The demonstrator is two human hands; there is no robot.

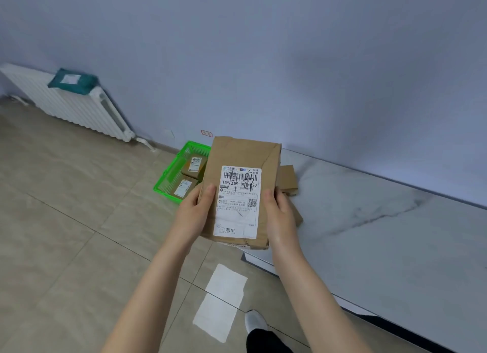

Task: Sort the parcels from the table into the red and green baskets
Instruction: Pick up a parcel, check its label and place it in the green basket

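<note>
Tiled floor (pixel 66 234): green basket (pixel 170 174) holds two boxes (pixel 194 164); left hand (pixel 193 213), right hand (pixel 279 215) grip parcel (pixel 238 152).

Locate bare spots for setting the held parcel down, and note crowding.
The table is bare from the brown boxes rightward along the wall. Crowded: the table's left end with those boxes, and the green basket, already holding two parcels.

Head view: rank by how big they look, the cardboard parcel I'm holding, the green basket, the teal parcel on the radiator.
1. cardboard parcel, though nearest the camera
2. green basket, partly hidden
3. teal parcel
</note>
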